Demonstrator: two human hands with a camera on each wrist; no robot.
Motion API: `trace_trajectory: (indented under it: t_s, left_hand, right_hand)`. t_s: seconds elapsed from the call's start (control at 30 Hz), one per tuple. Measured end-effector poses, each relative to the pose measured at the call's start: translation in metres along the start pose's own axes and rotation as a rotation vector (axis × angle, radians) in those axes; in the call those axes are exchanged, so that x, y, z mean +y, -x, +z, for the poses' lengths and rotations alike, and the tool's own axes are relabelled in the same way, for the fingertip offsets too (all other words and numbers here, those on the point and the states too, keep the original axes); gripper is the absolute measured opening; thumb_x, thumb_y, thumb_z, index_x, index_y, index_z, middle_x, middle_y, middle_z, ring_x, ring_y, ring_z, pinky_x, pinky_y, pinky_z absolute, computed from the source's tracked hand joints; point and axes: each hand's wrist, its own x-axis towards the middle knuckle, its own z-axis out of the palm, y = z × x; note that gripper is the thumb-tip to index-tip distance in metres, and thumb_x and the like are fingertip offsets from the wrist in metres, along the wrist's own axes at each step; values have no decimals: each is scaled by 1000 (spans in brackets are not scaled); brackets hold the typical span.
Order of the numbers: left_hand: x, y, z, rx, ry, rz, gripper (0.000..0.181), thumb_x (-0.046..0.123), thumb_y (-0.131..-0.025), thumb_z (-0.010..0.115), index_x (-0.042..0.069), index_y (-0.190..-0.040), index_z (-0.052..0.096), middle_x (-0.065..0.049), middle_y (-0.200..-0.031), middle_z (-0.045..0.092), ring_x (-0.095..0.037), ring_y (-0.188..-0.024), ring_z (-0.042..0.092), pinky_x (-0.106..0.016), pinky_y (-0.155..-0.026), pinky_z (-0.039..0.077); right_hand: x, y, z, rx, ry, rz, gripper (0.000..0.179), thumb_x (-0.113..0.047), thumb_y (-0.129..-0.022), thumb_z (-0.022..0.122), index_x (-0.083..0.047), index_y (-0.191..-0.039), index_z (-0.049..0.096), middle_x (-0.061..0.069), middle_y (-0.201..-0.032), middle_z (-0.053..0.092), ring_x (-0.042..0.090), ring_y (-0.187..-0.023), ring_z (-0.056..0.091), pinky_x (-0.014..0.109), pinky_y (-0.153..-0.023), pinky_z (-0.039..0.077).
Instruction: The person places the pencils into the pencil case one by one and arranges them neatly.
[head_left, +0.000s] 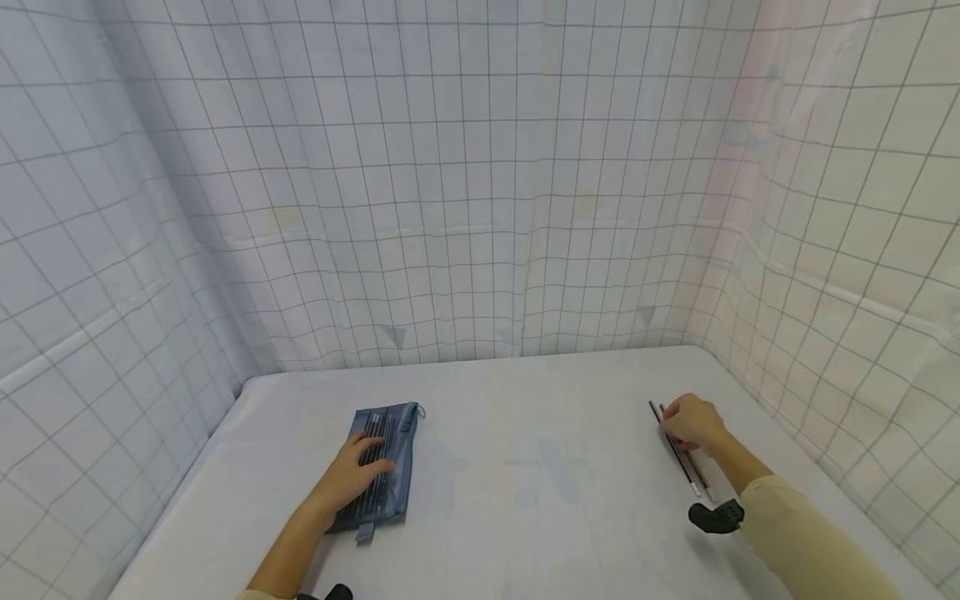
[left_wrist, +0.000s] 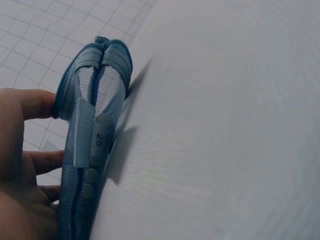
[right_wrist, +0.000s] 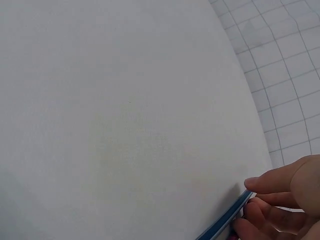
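Note:
On the left of the table lies a blue mesh zip pencil pouch [head_left: 399, 467] with several dark pencils visible inside. My left hand [head_left: 351, 477] rests on top of it with the fingers spread. In the left wrist view, the pouch [left_wrist: 85, 150] shows edge-on, and the fingertips [left_wrist: 42, 104] touch its upper face. Over on the right, my right hand [head_left: 693, 422] pinches slim pencils lying side by side: a dark pencil [head_left: 681, 461] and a reddish pencil [head_left: 701, 473], both white-tipped. The right wrist view shows the thumb against a blue pencil [right_wrist: 225, 217]; the curled fingers hide part of them.
The white table [head_left: 525, 517] stretches between the hands. A white grid-patterned curtain [head_left: 480, 208] encloses it at the back and both sides. A black wrist device [head_left: 716, 517] sits at the right sleeve.

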Motion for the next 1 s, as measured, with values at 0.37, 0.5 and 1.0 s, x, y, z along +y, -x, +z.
trace_trajectory:
  t_s: [0.37,0.5,1.0]
  left_hand:
    - [1,1,1,5,4,-4,65,32,-99,65,-5,-150,46,-33,-165,10,-60,-148,5,-75,-113,9]
    - [1,3,3,4,12,-5,65,31,-99,66,-5,-150,46,-33,-165,10,-60,-148,6,-75,-113,11]
    - [4,4,2,11,5,-16,67,32,-98,67,-4,-150,45,-32,-165,10,-60,-148,6,-76,-112,11]
  right_hand:
    - [0,4,6,47,140,-53,22,-2,-87,70,10,-106,69,15,-89,69,23,-65,62,35,-55,52]
    - [-1,4,6,47,81,-17,21,-3,-89,69,10,-106,69,18,-93,68,25,-72,63,35,-57,55]
    - [-20,-3,2,-41,-220,100,31,-3,-94,64,13,-121,61,16,-98,65,24,-84,62,34,-67,58]
